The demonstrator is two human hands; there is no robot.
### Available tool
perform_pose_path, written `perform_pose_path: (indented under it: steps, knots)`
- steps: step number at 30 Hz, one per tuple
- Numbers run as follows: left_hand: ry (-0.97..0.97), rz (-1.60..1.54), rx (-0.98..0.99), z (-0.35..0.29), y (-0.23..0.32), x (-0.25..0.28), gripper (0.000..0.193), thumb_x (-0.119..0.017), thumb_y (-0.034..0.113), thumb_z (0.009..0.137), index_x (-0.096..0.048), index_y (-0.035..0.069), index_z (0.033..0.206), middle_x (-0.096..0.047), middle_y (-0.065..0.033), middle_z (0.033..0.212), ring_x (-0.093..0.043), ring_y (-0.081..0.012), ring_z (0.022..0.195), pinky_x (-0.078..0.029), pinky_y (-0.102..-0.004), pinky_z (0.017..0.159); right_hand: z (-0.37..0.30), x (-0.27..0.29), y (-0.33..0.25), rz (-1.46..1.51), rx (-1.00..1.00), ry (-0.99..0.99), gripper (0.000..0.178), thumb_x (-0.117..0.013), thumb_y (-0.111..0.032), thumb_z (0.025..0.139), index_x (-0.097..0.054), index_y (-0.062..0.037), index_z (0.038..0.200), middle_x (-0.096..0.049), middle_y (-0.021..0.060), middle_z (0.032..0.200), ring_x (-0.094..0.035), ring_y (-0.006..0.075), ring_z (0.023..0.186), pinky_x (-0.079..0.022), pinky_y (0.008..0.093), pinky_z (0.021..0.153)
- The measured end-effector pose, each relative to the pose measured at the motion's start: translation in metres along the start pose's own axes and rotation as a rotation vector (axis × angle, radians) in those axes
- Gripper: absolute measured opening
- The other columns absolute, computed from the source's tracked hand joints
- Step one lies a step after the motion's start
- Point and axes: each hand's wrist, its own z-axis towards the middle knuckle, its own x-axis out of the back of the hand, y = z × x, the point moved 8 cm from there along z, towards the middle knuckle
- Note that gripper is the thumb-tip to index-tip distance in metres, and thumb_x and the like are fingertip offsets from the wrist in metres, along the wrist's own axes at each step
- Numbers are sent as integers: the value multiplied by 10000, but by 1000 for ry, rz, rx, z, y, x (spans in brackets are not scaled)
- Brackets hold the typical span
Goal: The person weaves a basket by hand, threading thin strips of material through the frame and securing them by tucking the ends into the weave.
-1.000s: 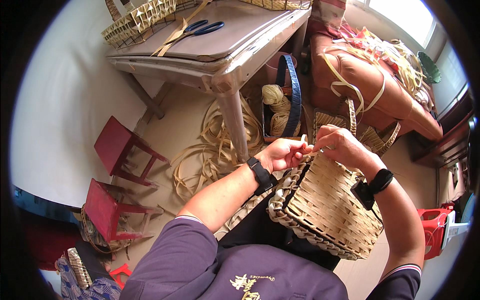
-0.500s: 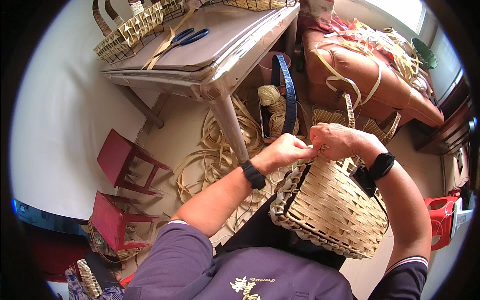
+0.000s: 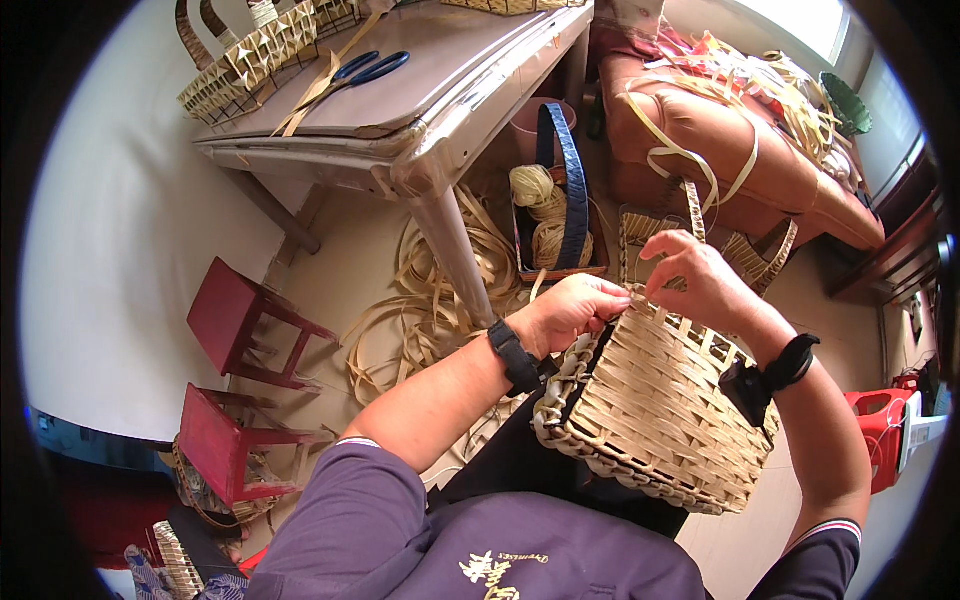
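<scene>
A woven basket (image 3: 675,405) of flat straw-coloured strips rests tilted across my lap, with a thick braided edge (image 3: 590,462) along its near left side. My left hand (image 3: 575,312) pinches the basket's far left corner between thumb and fingers. Just above that far edge is my right hand (image 3: 690,278), its thumb and fingertips curled together in a pinch. Any strand between those fingertips is too fine to make out. Short strip loops stand along the far edge beneath the right hand.
A table (image 3: 400,90) bears blue-handled scissors (image 3: 365,72) and another basket (image 3: 265,55). Below it lie coiled strips (image 3: 400,340) and a blue-handled basket (image 3: 570,262) with yarn balls. Red stools (image 3: 235,315) stand left; loose strips cover a brown sofa (image 3: 720,130).
My right hand has lifted off the basket's corner, up and slightly right, and its fingers have loosened into a raised pinch. The left hand stays at the corner.
</scene>
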Motion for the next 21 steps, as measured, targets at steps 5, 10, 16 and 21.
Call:
perform_pose_path:
  steps: [5, 10, 16, 21]
  knots:
    - [48, -104, 41, -1, 0, -9, 138, -679, 199, 1012, -736, 74, 1021, -602, 78, 817, -479, -15, 668, -361, -166, 561, -6, -14, 19, 28, -103, 17, 174, -761, -107, 758, -816, -38, 908, -661, 177, 1328, -588, 346, 1287, -498, 412, 1059]
    - [124, -129, 65, -6, 3, -9, 150, -673, 211, 1016, -745, 90, 966, -563, 80, 761, -435, -21, 626, -324, -179, 525, -2, -20, 11, -48, -76, 27, 147, -785, -131, 745, -801, -42, 861, -675, 177, 1309, -570, 340, 1314, -486, 415, 1068]
    - [105, -74, -9, -2, 1, -2, 108, -710, 173, 989, -727, 73, 951, -564, 81, 764, -451, -13, 613, -349, -166, 524, 4, -24, 26, 110, -205, -28, 177, -806, -175, 706, -762, -16, 770, -699, 173, 1152, -663, 343, 1070, -541, 406, 917]
    - [89, -26, -23, -7, -2, 3, 114, -723, 185, 986, -729, 73, 970, -588, 88, 789, -463, -2, 628, -369, -153, 541, 6, -34, 32, 397, -338, -111, 179, -750, -145, 761, -686, 15, 713, -671, 175, 1201, -658, 226, 945, -525, 354, 815]
